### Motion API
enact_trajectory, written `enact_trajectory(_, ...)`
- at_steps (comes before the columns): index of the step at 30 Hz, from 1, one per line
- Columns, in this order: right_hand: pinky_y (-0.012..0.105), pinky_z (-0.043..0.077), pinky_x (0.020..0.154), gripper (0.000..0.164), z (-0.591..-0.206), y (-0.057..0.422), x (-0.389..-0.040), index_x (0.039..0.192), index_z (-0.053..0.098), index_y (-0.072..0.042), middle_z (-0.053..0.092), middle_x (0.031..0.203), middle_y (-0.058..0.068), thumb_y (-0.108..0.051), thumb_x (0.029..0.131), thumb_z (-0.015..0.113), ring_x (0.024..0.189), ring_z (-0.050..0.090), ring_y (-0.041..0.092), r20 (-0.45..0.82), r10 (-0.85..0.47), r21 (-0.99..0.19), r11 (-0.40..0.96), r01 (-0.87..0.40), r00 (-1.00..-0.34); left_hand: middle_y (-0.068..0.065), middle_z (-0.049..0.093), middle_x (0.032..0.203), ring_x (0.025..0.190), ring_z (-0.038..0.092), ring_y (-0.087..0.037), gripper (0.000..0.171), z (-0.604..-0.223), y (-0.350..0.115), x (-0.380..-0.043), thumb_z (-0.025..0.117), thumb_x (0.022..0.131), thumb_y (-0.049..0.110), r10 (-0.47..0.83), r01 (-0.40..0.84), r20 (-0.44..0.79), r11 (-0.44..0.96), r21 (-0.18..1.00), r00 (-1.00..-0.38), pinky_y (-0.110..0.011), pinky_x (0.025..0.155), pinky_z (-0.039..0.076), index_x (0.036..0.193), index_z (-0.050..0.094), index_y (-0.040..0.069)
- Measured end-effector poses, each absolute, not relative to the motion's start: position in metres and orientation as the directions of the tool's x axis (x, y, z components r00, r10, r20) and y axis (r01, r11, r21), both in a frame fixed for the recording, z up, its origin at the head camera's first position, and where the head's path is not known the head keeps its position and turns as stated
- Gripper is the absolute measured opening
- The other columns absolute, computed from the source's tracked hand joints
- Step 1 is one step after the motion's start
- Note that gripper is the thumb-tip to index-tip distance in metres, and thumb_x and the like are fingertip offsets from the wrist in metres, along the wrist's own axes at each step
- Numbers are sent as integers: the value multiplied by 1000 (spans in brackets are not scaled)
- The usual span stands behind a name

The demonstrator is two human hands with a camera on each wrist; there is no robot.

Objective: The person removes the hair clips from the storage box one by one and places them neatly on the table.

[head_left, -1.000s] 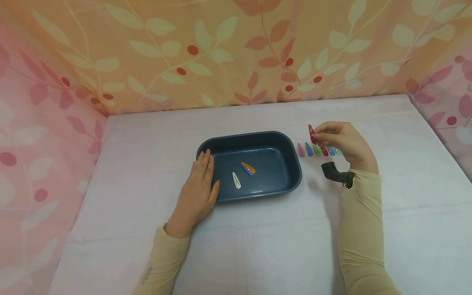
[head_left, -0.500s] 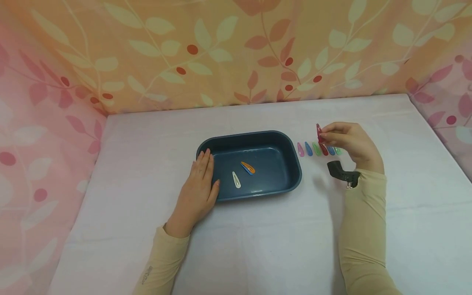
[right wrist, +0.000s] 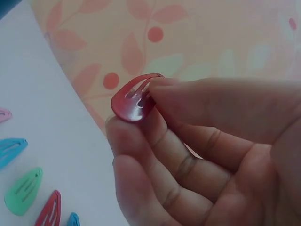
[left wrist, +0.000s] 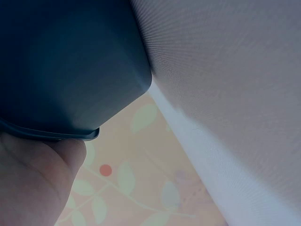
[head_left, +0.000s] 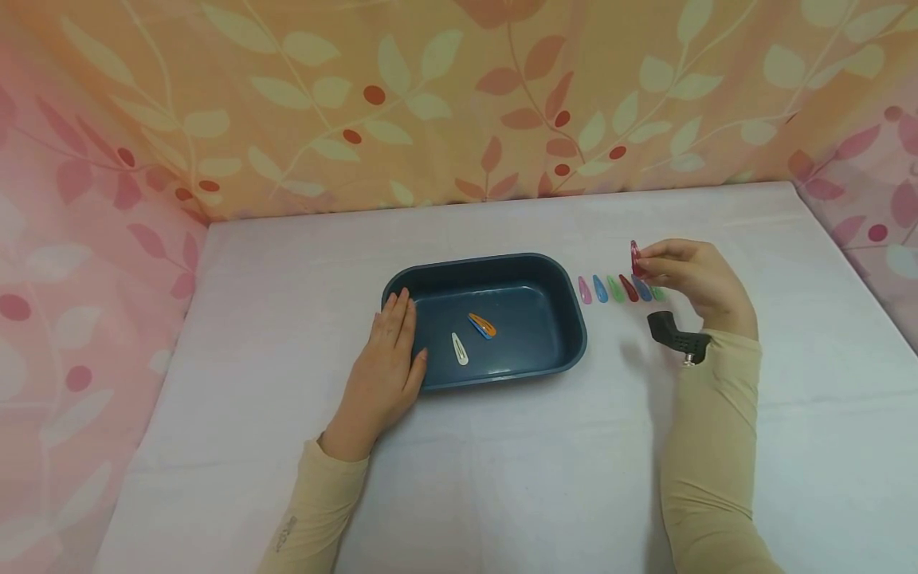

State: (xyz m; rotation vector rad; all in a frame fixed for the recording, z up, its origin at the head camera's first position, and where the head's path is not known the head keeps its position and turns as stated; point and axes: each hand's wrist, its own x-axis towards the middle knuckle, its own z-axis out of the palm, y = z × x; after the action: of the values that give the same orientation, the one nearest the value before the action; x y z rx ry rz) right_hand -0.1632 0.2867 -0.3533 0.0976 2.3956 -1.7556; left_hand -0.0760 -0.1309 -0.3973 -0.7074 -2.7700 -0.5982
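Note:
My right hand pinches a red snap hair clip between thumb and fingers, raised above the right part of a row of clips. That row on the table holds a pink clip, a blue clip, a green clip, a dark red clip and others partly behind my fingers. My left hand rests with straight fingers on the left rim of a dark blue tray. Inside lie a white clip and an orange clip overlapping a blue one.
A white cloth covers the table. Patterned curtains stand along its back and sides. A black wrist mount sticks out from my right sleeve, above the cloth and in front of the clip row.
My right hand has moved to the right along the row, still pinching the red hair clip. The left hand and the tray have stayed put.

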Motion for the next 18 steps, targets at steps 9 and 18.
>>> enact_trajectory(9,18,51,73,11,-359,300,-161,85,72,-19,68,82,-10,-15,91,63,78,64,10,-202,-20,-933,309,186,-979,-24,18,152,141,17,-35,60,-397,-131,-76,48,93,16,408,501,313,800,330,-858,-50,110,19,140,28,-15)
enact_trajectory(18,17,51,73,16,-367,313,-160,84,74,-22,69,84,-9,-12,90,63,80,64,5,-262,-3,-941,222,255,-965,-24,18,152,141,15,-34,59,-397,-131,-75,48,93,16,409,500,307,800,332,-859,-50,110,19,140,28,-15)
